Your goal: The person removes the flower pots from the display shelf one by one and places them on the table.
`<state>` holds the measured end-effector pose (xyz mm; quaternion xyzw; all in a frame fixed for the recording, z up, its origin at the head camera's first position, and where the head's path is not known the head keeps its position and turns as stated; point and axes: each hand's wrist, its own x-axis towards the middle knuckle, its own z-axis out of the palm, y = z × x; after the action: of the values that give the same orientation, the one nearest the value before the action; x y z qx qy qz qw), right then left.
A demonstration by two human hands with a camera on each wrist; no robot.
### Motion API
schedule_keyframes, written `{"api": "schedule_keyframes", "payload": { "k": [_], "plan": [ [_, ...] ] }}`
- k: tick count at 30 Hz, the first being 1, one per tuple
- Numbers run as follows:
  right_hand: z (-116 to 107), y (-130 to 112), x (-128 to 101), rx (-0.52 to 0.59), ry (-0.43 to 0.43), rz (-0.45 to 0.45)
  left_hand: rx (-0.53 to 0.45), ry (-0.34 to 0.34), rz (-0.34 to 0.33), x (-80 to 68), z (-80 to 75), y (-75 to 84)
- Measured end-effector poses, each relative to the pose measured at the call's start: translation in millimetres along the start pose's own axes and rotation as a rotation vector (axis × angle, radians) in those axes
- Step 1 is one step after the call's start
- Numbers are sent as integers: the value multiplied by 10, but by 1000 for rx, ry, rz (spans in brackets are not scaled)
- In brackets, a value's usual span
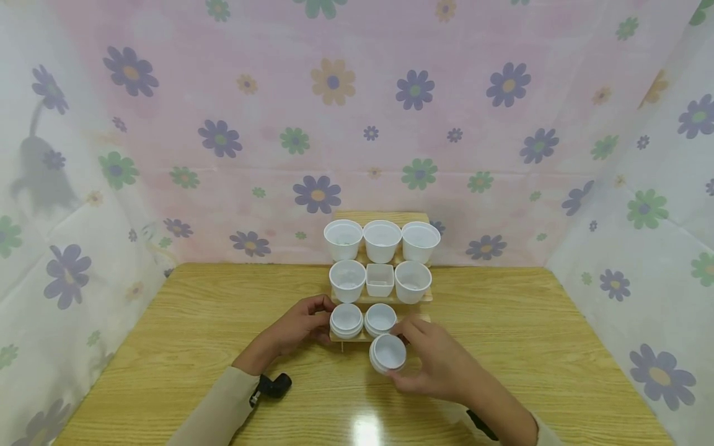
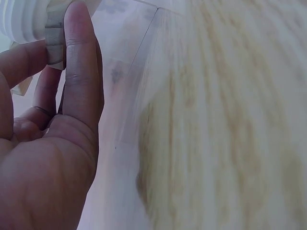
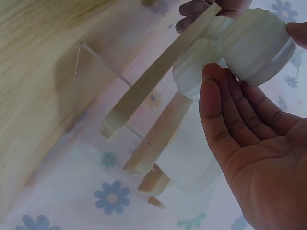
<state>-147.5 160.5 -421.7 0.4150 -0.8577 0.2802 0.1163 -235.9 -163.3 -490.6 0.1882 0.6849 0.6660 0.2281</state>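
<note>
White, ribbed plastic makes up the small round cup [image 1: 388, 353] that the right hand [image 1: 440, 365] holds just in front of the stepped wooden rack [image 1: 385, 298], its open mouth turned up toward the head camera. The cup sits at the fingertips rather than deep in the palm: in the right wrist view the fingers [image 3: 225, 103] lie fairly straight along the cup's side, with another fingertip showing at its far edge, so the hold is a light one with the hand largely open around it. The cup is off the rack's lowest step, close to its front edge at the right end, above the pale wood-grain table [image 1: 167, 347]. The left hand [image 1: 301, 325] is at the left end of that lowest step, fingers curled against the wooden edge beside a stack of short white cups [image 1: 346, 320]; the left wrist view shows the thumb [image 2: 79, 67] pressed on the end of the wooden slat [image 2: 55, 33], with ribbed white plastic just above it. A second short white cup [image 1: 381, 318] stands to the right of that stack, nearly touching the held cup. On the middle step stand two taller white cups and a small square white tub [image 1: 380, 279] between them, and three white cups [image 1: 382, 240] line the top step. Flowered cloth [image 1: 334, 124] hangs behind and at both sides.
</note>
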Motion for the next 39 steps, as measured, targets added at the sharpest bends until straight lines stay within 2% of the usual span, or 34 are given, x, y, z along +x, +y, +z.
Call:
{"api": "schedule_keyframes", "payload": {
  "k": [6, 11, 21, 32, 39],
  "plan": [
    [84, -22, 24, -35, 56, -80, -7, -2, 5, 1, -7, -6],
    [155, -53, 41, -23, 58, -104, -13, -7, 10, 8, -8, -15],
    [257, -123, 47, 4, 4, -69, -20, -21, 20, 7, -16, -35],
    [339, -157, 67, -42, -41, -48, -10, -18, 21, 5, -20, -42],
    [389, -184, 102, -87, -55, -68, -13, -23, 26, 7, -21, -41]
  ]
}}
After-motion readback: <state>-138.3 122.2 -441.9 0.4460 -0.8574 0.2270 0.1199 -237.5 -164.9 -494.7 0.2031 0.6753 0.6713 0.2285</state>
